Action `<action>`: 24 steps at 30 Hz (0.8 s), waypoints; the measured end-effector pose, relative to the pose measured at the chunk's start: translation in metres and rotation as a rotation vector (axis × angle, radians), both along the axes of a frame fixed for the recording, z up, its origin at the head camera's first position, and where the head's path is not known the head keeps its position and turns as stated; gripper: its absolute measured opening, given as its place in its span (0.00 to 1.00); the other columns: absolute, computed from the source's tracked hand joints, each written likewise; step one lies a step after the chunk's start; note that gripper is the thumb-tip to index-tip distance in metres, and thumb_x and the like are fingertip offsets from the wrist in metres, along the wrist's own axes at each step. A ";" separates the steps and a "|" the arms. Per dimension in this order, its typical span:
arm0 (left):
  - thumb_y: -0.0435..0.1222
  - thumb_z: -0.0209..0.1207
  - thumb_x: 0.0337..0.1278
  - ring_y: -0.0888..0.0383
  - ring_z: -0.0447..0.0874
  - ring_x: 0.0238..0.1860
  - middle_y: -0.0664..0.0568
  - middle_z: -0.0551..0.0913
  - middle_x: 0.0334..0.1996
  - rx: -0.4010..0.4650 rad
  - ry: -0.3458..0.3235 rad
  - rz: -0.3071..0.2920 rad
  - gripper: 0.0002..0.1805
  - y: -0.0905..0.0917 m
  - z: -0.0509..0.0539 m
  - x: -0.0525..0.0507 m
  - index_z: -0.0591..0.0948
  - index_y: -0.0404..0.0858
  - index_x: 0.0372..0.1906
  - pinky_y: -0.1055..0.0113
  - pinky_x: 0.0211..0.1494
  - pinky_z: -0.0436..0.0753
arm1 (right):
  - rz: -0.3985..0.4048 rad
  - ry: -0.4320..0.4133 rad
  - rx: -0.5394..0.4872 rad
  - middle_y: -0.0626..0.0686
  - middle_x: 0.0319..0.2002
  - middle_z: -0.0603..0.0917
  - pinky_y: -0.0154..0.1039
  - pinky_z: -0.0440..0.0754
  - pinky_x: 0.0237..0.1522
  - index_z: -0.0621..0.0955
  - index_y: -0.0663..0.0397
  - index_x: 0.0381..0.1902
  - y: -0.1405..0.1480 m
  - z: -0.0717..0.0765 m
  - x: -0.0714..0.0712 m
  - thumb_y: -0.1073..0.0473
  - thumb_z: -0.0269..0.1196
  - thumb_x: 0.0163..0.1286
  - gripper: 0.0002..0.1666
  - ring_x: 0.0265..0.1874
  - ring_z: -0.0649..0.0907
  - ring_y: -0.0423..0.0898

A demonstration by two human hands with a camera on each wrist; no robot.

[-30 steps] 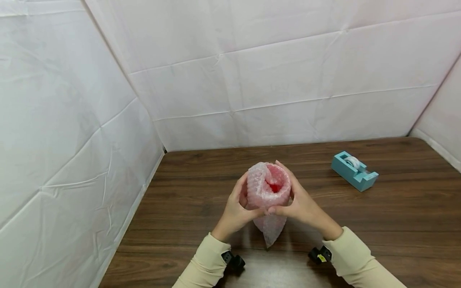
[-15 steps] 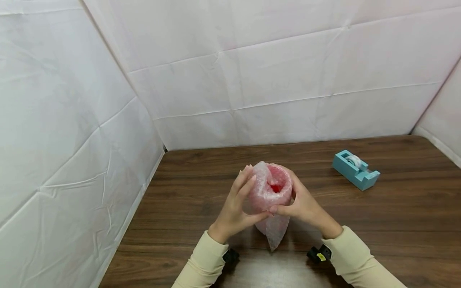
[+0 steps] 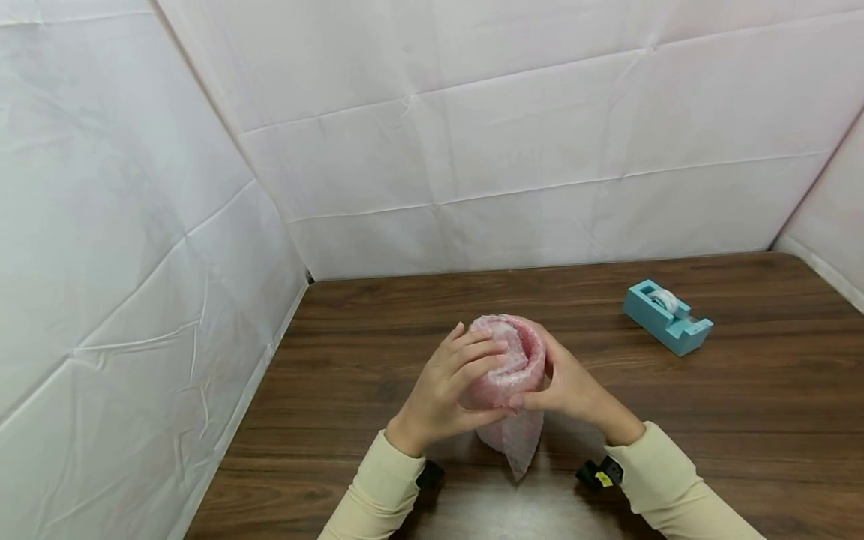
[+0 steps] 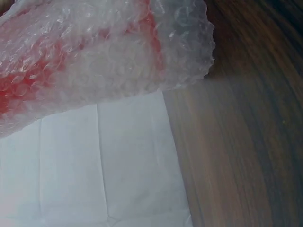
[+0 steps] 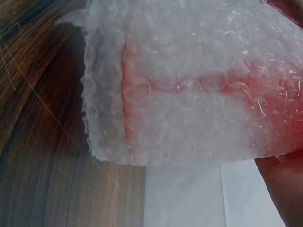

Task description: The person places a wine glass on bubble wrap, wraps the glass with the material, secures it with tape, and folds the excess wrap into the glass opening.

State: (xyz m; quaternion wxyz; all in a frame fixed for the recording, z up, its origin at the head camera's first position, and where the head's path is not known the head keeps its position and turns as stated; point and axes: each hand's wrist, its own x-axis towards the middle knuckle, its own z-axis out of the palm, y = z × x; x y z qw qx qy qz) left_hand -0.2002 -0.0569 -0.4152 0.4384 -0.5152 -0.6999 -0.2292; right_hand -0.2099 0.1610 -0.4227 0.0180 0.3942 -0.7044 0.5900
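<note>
A red object wrapped in bubble wrap stands on the table between both hands in the head view. Through the clear layers, red patches show in both wrist views; its kind is hidden. My left hand lays its extended fingers over the loose flap at the top rim, thumb along the front. Round the other side, my right hand grips the bundle, its thumb at the front near the left thumb. A pointed tail of wrap hangs down toward me.
A light blue tape dispenser with a roll of clear tape sits at the back right of the dark wooden table. White sheeting closes off the back and sides.
My left fingers have come off the bundle's side and moved over its top, folding the flap inward. The opening has narrowed and the red inside is covered. My right hand keeps its hold.
</note>
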 end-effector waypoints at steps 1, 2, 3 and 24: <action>0.47 0.78 0.32 0.50 0.74 0.60 0.46 0.79 0.53 -0.004 0.003 0.001 0.38 0.000 0.000 0.000 0.74 0.38 0.52 0.48 0.71 0.63 | 0.008 -0.007 -0.002 0.45 0.62 0.68 0.32 0.79 0.51 0.58 0.61 0.71 0.000 0.000 0.000 0.64 0.75 0.49 0.55 0.57 0.72 0.35; 0.47 0.78 0.31 0.51 0.75 0.58 0.47 0.80 0.51 -0.009 0.006 0.004 0.37 0.000 0.001 0.001 0.74 0.39 0.50 0.48 0.71 0.64 | 0.013 -0.015 -0.003 0.44 0.62 0.69 0.33 0.79 0.51 0.57 0.61 0.71 0.000 0.000 0.001 0.65 0.75 0.49 0.55 0.58 0.72 0.35; 0.47 0.78 0.30 0.52 0.76 0.56 0.48 0.81 0.49 -0.014 0.010 0.009 0.36 0.000 0.001 0.001 0.75 0.39 0.49 0.48 0.70 0.65 | 0.021 -0.021 -0.004 0.44 0.62 0.69 0.33 0.79 0.52 0.57 0.60 0.71 0.000 0.001 0.001 0.67 0.74 0.49 0.56 0.58 0.73 0.36; 0.51 0.77 0.28 0.55 0.76 0.46 0.52 0.81 0.38 0.001 0.109 0.067 0.29 0.001 0.005 0.003 0.76 0.41 0.34 0.55 0.57 0.74 | 0.024 0.005 0.014 0.47 0.62 0.70 0.36 0.81 0.51 0.58 0.56 0.72 -0.002 0.007 0.007 0.69 0.74 0.48 0.56 0.55 0.75 0.38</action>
